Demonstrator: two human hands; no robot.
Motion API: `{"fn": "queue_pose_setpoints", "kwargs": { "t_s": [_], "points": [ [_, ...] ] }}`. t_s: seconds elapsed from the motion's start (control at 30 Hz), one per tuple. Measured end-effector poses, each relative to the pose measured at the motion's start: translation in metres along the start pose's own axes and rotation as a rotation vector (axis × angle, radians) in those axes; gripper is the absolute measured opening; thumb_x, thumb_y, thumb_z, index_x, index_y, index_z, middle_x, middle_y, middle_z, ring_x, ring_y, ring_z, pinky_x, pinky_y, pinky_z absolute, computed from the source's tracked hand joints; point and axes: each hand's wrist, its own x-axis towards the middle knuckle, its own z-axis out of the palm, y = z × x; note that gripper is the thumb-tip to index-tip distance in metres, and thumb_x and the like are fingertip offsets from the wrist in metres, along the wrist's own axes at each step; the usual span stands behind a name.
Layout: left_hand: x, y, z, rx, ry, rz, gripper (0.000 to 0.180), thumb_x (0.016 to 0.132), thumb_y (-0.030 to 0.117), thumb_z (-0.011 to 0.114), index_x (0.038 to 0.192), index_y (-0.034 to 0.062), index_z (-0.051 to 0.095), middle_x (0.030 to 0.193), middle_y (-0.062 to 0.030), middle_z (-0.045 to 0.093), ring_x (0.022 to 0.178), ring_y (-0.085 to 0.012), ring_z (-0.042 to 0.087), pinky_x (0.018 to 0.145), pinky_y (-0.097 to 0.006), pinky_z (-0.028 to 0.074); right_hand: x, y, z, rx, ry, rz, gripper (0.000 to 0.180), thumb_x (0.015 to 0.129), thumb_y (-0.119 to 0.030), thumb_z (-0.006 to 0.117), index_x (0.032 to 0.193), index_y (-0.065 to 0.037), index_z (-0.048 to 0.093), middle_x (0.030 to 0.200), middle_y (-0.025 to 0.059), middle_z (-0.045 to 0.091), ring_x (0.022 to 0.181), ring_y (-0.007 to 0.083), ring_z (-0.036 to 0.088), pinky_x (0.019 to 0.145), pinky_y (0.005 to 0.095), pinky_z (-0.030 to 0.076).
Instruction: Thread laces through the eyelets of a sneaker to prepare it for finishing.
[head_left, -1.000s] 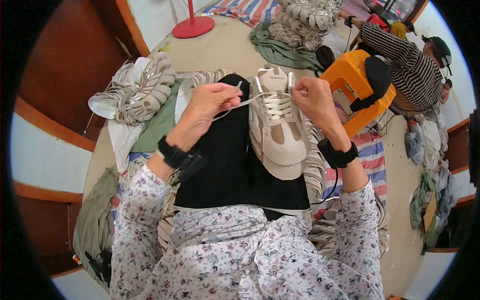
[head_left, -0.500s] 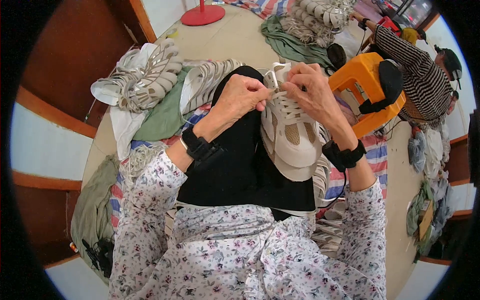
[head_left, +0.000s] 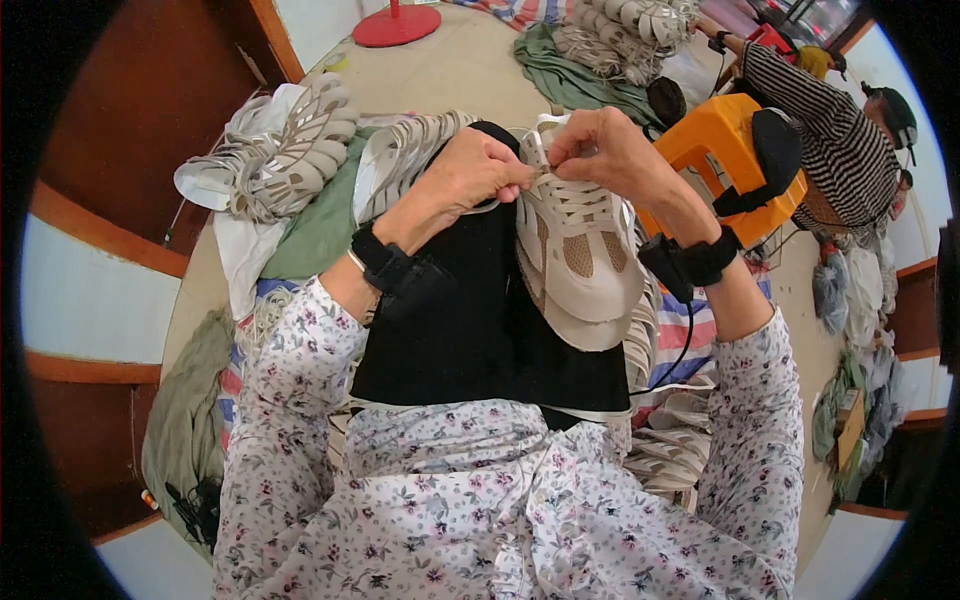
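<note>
A white and beige sneaker upper (head_left: 585, 295), with mesh patches and crossed laces, lies on the black cloth (head_left: 440, 320) over my lap, its toe toward me. Another upper shows beneath it. At the upper eyelets, my left hand (head_left: 475, 180) pinches a white shoelace from the left side. Just opposite, my right hand (head_left: 615, 160) has thumb and forefinger pressed together on the lace over the tongue. Both sets of fingertips nearly meet, and they hide the exact bit of lace they grip.
Stacked shoe uppers (head_left: 290, 150) lie at the left on green cloth (head_left: 320, 230); more piles (head_left: 630, 40) stand far off. An orange stool (head_left: 715, 140) is at the right, near a person in a striped top (head_left: 830, 130). A red round base (head_left: 397, 27) stands at the back.
My right hand has shifted slightly left and up, its forearm swinging outward. The raised white lace loop above the fingers is no longer visible. My left hand stays pinched beside the eyelets.
</note>
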Motion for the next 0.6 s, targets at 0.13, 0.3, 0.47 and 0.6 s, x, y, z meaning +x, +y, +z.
{"fn": "queue_pose_setpoints", "kwargs": {
  "t_s": [0.13, 0.3, 0.47, 0.6],
  "points": [
    [0.001, 0.004, -0.003, 0.133, -0.024, 0.029, 0.017, 0.082, 0.014, 0.071, 0.073, -0.0009, 0.071, 0.064, -0.0020, 0.064, 0.055, -0.0070, 0.056, 0.050, -0.021, 0.043, 0.003, 0.001, -0.001, 0.078, -0.049, 0.032, 0.014, 0.070, -0.002, 0.076, 0.083, 0.002, 0.073, 0.075, 0.0069, 0.069, 0.068, 0.0148, 0.062, 0.062, 0.0285, 0.050],
    [0.006, 0.007, -0.001, 0.443, 0.023, 0.258, 0.019, 0.081, 0.015, 0.067, 0.071, -0.0010, 0.068, 0.059, -0.0018, 0.059, 0.055, -0.0082, 0.056, 0.050, -0.025, 0.044, 0.002, -0.002, -0.001, 0.083, -0.068, 0.066, 0.013, 0.070, -0.003, 0.075, 0.081, 0.002, 0.072, 0.071, 0.0059, 0.066, 0.067, 0.0125, 0.059, 0.060, 0.0277, 0.048],
    [0.007, 0.001, 0.004, 0.238, 0.005, 0.203, 0.021, 0.082, 0.016, 0.067, 0.071, -0.0011, 0.067, 0.059, -0.0013, 0.060, 0.057, -0.0075, 0.057, 0.053, -0.024, 0.045, 0.001, -0.005, 0.002, 0.078, -0.049, 0.078, 0.012, 0.070, -0.003, 0.073, 0.080, 0.003, 0.071, 0.070, 0.0067, 0.066, 0.066, 0.0130, 0.059, 0.060, 0.0285, 0.048],
    [0.000, -0.003, 0.004, 0.205, 0.041, 0.174, 0.021, 0.086, 0.016, 0.066, 0.075, -0.0019, 0.069, 0.064, -0.0018, 0.063, 0.060, -0.0072, 0.058, 0.055, -0.022, 0.046, -0.001, -0.005, 0.006, -0.033, 0.022, -0.046, 0.013, 0.069, -0.004, 0.072, 0.080, 0.004, 0.070, 0.070, 0.0116, 0.067, 0.064, 0.0189, 0.062, 0.061, 0.0321, 0.050]
  ]
}}
